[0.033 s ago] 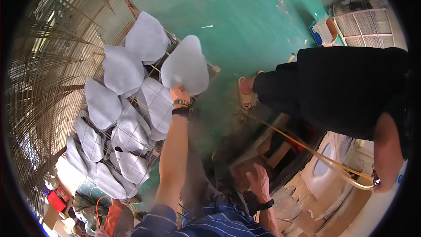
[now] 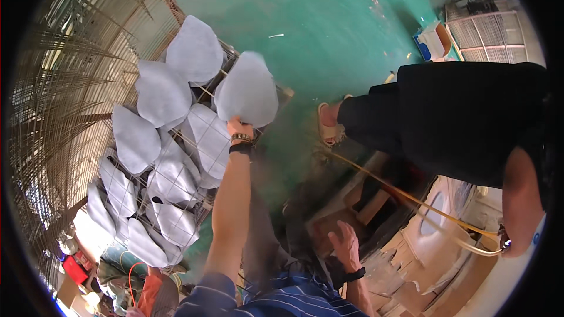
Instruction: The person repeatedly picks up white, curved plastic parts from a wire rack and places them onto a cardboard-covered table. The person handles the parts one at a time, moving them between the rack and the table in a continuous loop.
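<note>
My left hand [image 2: 239, 127] reaches forward with its fingers closed on the lower edge of a grey teardrop-shaped sheet [image 2: 247, 91]. That sheet is at the far right corner of a wire rack [image 2: 205, 93], and its upper edge is slightly blurred. Several similar grey sheets [image 2: 163, 95] lie in overlapping rows on the rack, to the left and nearer to me. Thin wires cross over some of them. My right hand [image 2: 345, 245] hovers low near my body with its fingers apart and nothing visible in it.
Tall stacks of wire racks [image 2: 70, 82] rise at the left. At right stands another person in black trousers [image 2: 458, 123], holding a yellow strap [image 2: 399, 191] above a worn wooden bench [image 2: 405, 252]. A box [image 2: 435, 42] sits on the green floor [image 2: 317, 17].
The upper edge of the grey sheet in my left hand has dipped slightly. My left hand has shifted a little; my right hand looks nearly the same.
</note>
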### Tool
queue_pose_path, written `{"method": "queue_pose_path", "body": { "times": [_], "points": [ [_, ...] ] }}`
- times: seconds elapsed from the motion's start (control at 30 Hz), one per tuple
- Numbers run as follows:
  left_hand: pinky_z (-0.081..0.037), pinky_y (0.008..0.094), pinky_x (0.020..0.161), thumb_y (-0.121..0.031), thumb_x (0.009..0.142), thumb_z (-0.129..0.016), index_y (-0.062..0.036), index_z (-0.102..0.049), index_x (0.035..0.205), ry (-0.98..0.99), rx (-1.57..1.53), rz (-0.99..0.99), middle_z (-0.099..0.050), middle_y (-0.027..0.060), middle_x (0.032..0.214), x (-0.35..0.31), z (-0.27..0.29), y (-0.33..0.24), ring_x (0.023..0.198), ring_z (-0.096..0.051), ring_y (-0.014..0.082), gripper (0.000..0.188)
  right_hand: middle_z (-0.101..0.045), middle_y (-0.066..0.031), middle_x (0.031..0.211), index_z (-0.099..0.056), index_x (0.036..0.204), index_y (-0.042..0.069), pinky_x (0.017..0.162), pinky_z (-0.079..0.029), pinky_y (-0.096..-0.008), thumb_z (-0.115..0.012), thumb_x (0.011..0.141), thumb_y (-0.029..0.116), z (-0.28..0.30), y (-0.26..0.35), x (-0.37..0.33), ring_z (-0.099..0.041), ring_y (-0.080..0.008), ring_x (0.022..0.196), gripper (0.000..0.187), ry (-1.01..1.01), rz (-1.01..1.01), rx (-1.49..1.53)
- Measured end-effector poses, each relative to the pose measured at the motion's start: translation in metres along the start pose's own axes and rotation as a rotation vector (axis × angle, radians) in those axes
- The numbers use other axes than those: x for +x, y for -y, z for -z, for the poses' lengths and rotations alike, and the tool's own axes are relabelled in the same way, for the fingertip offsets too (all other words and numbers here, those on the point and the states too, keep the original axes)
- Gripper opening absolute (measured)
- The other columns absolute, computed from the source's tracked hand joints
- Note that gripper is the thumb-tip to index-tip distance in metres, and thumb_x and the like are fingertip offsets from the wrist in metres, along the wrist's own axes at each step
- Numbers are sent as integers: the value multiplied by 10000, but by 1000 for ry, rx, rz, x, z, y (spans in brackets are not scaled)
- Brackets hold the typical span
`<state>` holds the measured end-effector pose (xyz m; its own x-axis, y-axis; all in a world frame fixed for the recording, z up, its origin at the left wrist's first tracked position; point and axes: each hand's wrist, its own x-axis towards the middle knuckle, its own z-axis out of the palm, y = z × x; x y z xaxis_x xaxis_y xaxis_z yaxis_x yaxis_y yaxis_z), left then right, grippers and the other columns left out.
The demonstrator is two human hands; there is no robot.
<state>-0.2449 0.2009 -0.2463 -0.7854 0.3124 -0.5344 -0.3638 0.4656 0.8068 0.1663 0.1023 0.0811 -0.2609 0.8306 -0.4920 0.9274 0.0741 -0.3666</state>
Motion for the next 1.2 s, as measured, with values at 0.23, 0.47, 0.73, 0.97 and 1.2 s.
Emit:
{"method": "queue_pose_path", "body": {
  "times": [0.23,0.47,0.73,0.97,1.2],
  "points": [
    [-380,382,484,-263,967,-567,-194,-484,896,455,-615,446,-517,-4,800,-14,-2,66,707,-540,181,130,-621,-225,1323,-626,1288,-4,1052,-473,-450,-728,888,283,3,-49,-41,-580,-395,1226,503,-25,-54,11],
    [-467,410,627,-233,953,-561,-166,-587,867,672,-318,353,-599,21,855,-171,97,78,864,-603,205,112,-703,-174,1185,-665,1272,79,958,-530,-472,-657,905,399,74,-85,-70,-657,-372,1114,487,125,-71,63],
    [-542,430,736,-206,937,-561,-128,-667,845,742,162,549,-672,56,904,-247,169,56,972,-656,232,160,-718,-168,1024,-680,1203,83,806,-560,-502,-681,878,394,79,-188,-119,-698,-366,986,451,-94,-223,123],
    [-540,417,691,-198,923,-580,-80,-639,856,724,486,523,-682,102,914,-282,148,9,881,-653,254,148,-718,-189,829,-705,889,28,708,-567,-512,-704,817,361,56,-249,-140,-724,-379,852,340,-346,-354,270],
    [-551,415,671,-181,908,-607,-23,-616,952,767,475,398,-688,153,942,-291,106,-28,827,-658,279,164,-686,-179,816,-694,883,44,694,-515,-517,-684,848,339,112,-347,-96,-675,-377,792,297,-765,-556,278]
  ]
}}
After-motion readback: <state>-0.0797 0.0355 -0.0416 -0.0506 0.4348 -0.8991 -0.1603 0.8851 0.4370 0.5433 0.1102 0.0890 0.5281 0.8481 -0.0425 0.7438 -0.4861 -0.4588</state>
